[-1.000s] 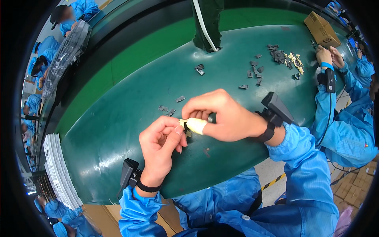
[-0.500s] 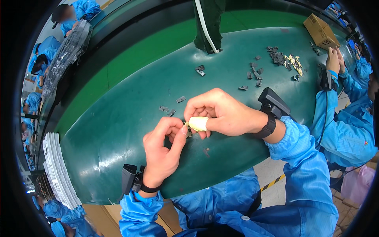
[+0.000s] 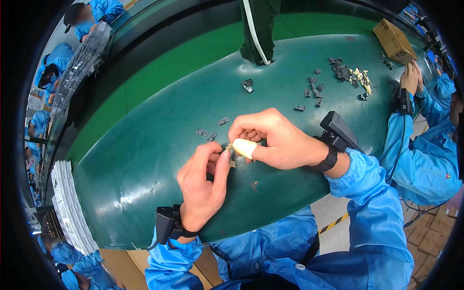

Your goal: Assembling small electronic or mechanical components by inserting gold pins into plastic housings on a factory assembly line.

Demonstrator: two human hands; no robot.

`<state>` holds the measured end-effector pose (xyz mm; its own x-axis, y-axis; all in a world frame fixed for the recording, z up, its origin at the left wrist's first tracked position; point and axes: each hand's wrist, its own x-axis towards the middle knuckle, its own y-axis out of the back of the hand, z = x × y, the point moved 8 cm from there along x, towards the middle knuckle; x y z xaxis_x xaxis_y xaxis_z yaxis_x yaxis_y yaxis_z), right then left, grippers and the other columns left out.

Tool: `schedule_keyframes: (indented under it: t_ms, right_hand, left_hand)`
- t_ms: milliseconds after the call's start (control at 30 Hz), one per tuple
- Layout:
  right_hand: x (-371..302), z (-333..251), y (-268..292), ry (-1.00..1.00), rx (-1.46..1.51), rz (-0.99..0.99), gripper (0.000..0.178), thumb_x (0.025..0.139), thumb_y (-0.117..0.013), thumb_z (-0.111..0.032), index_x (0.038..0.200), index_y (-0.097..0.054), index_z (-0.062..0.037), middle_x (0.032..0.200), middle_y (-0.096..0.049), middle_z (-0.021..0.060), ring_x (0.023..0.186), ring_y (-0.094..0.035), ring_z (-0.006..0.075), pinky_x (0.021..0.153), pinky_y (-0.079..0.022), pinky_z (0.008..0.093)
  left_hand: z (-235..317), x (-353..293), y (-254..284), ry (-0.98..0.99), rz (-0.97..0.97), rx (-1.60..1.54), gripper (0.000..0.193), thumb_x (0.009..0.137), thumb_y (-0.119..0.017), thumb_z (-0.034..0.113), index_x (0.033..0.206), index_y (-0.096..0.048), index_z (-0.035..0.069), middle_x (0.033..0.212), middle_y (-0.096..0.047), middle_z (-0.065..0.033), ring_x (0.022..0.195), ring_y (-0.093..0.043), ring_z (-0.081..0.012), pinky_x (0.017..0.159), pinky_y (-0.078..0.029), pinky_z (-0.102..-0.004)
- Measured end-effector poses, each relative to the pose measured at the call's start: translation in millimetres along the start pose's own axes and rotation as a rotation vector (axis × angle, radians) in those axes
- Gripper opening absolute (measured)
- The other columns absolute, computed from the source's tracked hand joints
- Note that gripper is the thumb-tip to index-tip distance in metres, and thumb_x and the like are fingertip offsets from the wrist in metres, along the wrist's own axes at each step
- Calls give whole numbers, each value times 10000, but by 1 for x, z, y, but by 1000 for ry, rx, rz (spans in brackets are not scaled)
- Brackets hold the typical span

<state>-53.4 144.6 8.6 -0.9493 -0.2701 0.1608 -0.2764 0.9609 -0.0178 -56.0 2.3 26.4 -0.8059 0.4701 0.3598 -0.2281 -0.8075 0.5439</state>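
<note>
From my end I have the small yellow piece (image 3: 229, 146) just above the counter (image 3: 145, 193), between the two hands. The thumb and forefinger of the left hand (image 3: 205, 174) pinch it. The thumb and forefinger of the right hand (image 3: 278, 140) come together beside it, the thumb in a pale yellow cover (image 3: 245, 148); I cannot tell whether they grip it too. The piece is too small and covered for me to be sure of its long axis. A second yellow scrap (image 3: 233, 164) shows just below the fingertips.

Beyond the left hand I count three dark pieces (image 3: 223, 121): the farthest and the nearest to me slant up to the right, the leftmost dips slightly to the right. Farther off sits a pair of dark clips (image 3: 247, 86). To the right I make out about seven loose dark bits (image 3: 299, 108), then a dark heap (image 3: 341, 71) touching a yellow heap (image 3: 360, 78), both too tangled to count.

One cardboard box (image 3: 394, 42) stands tilted in my view near a co-worker's hands (image 3: 411, 77); I can't make out its contents. One stack of white trays (image 3: 72, 208) lies at the counter's left end.
</note>
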Motion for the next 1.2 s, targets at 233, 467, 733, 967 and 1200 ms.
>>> schedule_keyframes:
  t_ms: [233,467,733,967,1200]
  right_hand:
    - [-1,-2,-3,28,-220,-96,98,900,-644,1,988,-637,44,825,-678,87,749,-665,132,690,-553,280]
    - [0,-4,-5,40,-186,-113,111,872,-650,22,980,-642,46,828,-688,100,743,-670,149,682,-557,291]
    - [-1,-5,-4,51,-182,-118,104,875,-639,36,977,-640,54,833,-704,105,765,-700,163,695,-572,293]
    - [-1,-5,-6,17,-105,-124,83,897,-630,31,976,-636,53,859,-711,98,793,-705,146,706,-577,284]
    - [0,1,1,-60,57,-39,27,864,-568,51,860,-594,48,739,-629,76,662,-617,121,595,-536,285]
  left_hand:
    - [2,0,-7,-42,-48,9,82,964,-602,7,1023,-644,-31,788,-648,-70,674,-596,-106,612,-476,-252]
    - [-6,-3,-9,48,-93,-81,124,991,-559,10,1057,-646,-48,810,-662,-75,686,-613,-123,623,-495,-258]
    - [-4,-1,-11,77,-118,-155,147,1005,-527,14,1060,-643,-57,815,-677,-87,705,-635,-128,644,-510,-257]
    - [-11,-3,-9,148,-107,-256,154,1011,-520,23,1063,-637,-64,808,-677,-84,708,-631,-132,649,-510,-259]
    - [-18,-3,-8,165,-80,-317,118,984,-574,29,1054,-647,-33,773,-677,-77,669,-643,-136,618,-507,-267]
